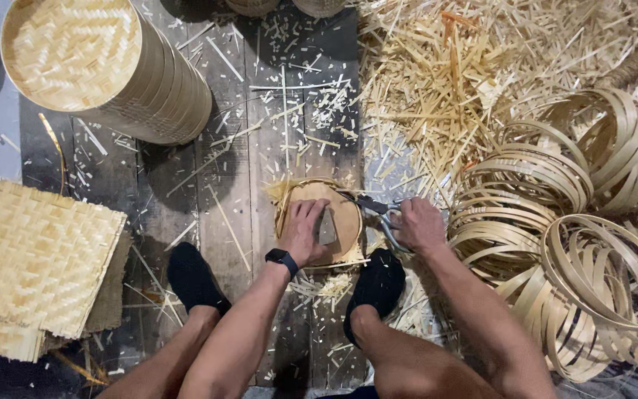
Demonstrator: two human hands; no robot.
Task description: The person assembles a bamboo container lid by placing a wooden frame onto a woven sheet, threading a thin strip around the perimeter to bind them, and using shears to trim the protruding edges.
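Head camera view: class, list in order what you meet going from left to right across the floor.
Stack of flat woven bamboo mats → tall stack of round woven bamboo trays → left hand pressing a round wooden disc → right hand holding metal scissors → heap of bent bamboo hoops.

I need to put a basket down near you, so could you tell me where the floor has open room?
The freest patch is the dark plank floor between the tall woven stack, the woven mats and the round disc, with only thin scattered slivers. The right side is crowded with bamboo hoops and a heap of offcuts.
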